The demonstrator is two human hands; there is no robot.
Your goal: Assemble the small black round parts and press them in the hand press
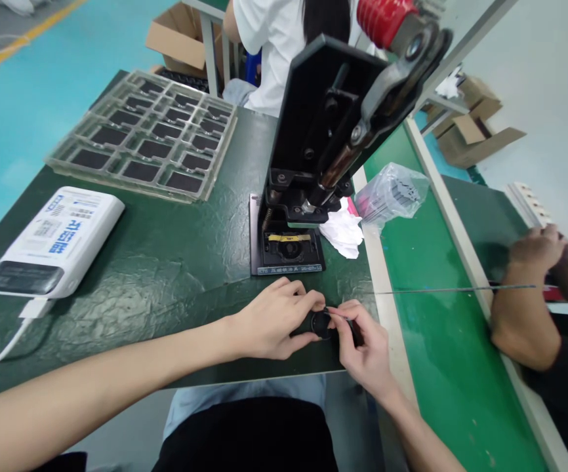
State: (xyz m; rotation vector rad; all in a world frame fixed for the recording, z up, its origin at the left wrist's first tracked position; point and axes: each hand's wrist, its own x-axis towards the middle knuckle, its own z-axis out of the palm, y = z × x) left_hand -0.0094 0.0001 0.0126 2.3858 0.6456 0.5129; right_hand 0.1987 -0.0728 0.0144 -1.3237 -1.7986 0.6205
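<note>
Near the front edge of the green table, my left hand [284,320] is closed on a small black part with a round centre [319,324], gripping it between thumb and fingers. On the part's other side, my right hand [366,341] pinches at its edge with thumb and forefinger; whether it holds a separate small piece I cannot make out. Fingers cover much of the part. Just beyond my hands stands a black hand press [308,151] with a red-gripped lever. In its base lies a dark fixture [288,248] with a round recess and a yellow strip across it.
A clear tray [205,190] of dark flat pieces sits at the back left. A white power bank [58,242] with a cable lies left. White tissue [345,229] and a plastic bag of dark strips [395,193] are right, beside a green conveyor [441,341]. Co-workers sit behind and right.
</note>
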